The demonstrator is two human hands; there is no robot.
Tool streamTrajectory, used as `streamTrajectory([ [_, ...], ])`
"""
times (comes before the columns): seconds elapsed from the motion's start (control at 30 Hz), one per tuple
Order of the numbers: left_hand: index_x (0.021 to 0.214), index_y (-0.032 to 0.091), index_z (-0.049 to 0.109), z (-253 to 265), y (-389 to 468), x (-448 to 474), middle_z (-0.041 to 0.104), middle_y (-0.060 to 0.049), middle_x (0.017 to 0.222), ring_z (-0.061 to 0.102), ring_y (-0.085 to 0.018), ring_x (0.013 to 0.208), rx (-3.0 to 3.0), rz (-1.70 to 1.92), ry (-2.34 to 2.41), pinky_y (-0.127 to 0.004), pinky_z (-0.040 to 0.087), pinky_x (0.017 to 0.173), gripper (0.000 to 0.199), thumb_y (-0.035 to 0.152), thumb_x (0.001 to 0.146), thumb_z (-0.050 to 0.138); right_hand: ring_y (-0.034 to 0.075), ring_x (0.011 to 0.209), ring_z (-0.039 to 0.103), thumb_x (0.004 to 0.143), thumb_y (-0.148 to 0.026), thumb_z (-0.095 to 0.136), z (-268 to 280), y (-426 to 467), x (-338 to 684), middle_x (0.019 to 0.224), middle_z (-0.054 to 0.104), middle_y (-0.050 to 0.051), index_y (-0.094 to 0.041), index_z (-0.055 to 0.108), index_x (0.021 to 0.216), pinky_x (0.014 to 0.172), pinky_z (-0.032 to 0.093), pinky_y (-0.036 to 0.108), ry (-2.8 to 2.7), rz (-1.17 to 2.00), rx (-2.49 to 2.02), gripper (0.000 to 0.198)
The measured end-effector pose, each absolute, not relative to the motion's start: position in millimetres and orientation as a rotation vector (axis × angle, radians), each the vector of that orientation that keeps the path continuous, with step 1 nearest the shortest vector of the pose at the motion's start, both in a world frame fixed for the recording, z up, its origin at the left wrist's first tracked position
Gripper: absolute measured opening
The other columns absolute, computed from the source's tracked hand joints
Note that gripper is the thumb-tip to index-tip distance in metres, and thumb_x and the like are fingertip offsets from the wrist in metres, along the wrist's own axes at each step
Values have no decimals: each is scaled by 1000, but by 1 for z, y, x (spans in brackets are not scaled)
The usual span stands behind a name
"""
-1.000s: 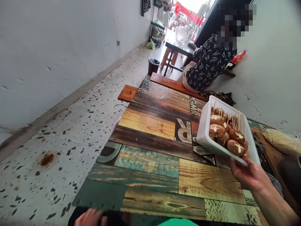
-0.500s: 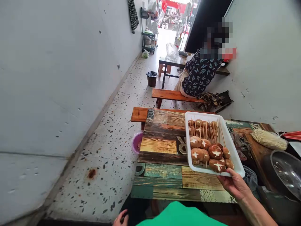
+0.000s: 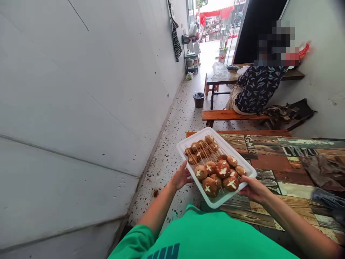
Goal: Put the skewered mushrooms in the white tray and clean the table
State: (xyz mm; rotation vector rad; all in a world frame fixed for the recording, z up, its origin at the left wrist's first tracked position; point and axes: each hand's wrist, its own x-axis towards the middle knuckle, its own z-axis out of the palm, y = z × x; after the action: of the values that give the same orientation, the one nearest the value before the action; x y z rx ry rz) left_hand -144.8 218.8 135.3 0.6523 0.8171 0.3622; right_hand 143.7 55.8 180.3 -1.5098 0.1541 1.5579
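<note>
Both my hands hold a white plastic tray (image 3: 244,163), tilted a little in front of my chest. My left hand (image 3: 181,177) grips its left rim, with the fingers partly under the tray. At the near right corner my right hand (image 3: 254,188) has its thumb at the rim and fingers underneath. Several brown mushrooms (image 3: 210,187) with white crosses cut in their caps lie in the tray. Thin wooden skewers (image 3: 215,153) stick out from them across the tray's middle.
To the right stands a patchwork wooden table (image 3: 291,171) with a crumpled cloth (image 3: 322,171) on it. A person (image 3: 258,88) sits on a wooden bench (image 3: 229,115) ahead. A dark bin (image 3: 198,100) stands on the speckled floor (image 3: 178,118); a white wall (image 3: 94,100) runs along the left.
My left hand has come up from low by my side and taken hold of the tray. The tray has moved left off the table area and turned. My view has swung right.
</note>
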Motion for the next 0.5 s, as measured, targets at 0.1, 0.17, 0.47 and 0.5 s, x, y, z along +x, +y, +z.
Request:
streamTrajectory([
  [0.1,141,19,48,141,224,-155,66,-14,128,64,-31,115,574,451,795,-48,57,94,79,68,82,65,16,50,63,78,-8,54,190,93,127,58,63,0,-18,50,81,47,57,26,8,1653,-1552,11],
  [0.17,144,20,46,142,223,-165,66,-14,129,65,-31,116,504,513,774,-48,55,97,77,64,84,65,16,50,62,79,-10,52,191,116,122,59,63,0,-18,51,84,47,56,26,-63,1726,-1549,9],
  [0.47,106,12,57,131,230,-194,73,-12,86,72,-27,82,302,690,1089,-39,58,82,40,28,70,64,19,59,67,89,-16,55,169,185,105,69,68,3,-17,50,99,51,58,30,-261,1894,-1497,11],
  [0.5,101,12,57,129,234,-200,72,-12,82,71,-27,78,291,677,1113,-39,58,79,37,27,68,63,19,59,68,90,-16,55,169,189,97,70,68,3,-17,50,99,52,59,30,-235,1901,-1484,10],
])
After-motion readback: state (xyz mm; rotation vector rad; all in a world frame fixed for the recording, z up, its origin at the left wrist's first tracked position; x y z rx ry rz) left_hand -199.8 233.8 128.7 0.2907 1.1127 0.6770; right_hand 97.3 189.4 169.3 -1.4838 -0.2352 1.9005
